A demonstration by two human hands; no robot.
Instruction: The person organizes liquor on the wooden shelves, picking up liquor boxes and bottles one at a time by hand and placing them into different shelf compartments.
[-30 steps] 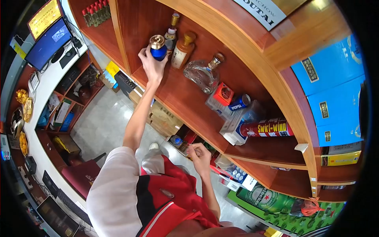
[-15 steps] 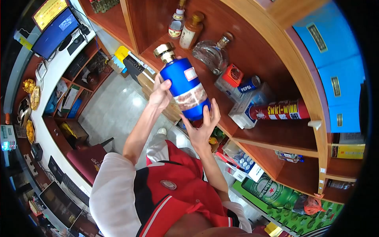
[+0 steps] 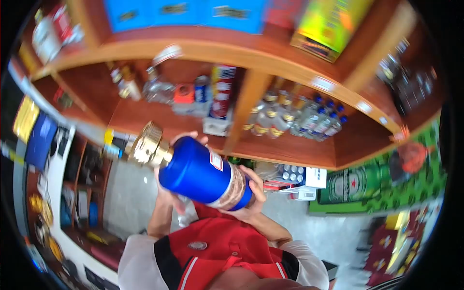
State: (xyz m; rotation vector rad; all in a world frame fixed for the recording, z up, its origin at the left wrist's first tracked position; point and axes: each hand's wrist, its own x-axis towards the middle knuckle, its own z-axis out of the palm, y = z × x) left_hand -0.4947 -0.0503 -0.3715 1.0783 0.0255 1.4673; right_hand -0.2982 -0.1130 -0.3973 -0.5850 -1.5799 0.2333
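A blue liquor bottle (image 3: 198, 174) with a large gold cap (image 3: 148, 146) is held close to the camera. It lies tilted, cap toward the upper left and base toward the lower right. A white label sits on its side, and a brown patterned band circles the lower part. My left hand (image 3: 167, 195) wraps the shoulder end from behind, partly hidden by the bottle. Around the base, my right hand (image 3: 255, 193) has its fingers closed against the side and bottom.
A wooden shelf (image 3: 193, 48) curves ahead, holding clear bottles (image 3: 273, 116), blue-capped bottles (image 3: 319, 121), a Pepsi can (image 3: 201, 88) and a red spray can (image 3: 221, 94). Blue boxes (image 3: 183, 14) stand above. A green Heineken display (image 3: 357, 186) is at right, a white counter (image 3: 58, 183) at left.
The view has swung right, bringing more shelf bottles into sight. The bottle has tipped from nearly upright toward level and looks nearer. Both hands have stayed on it.
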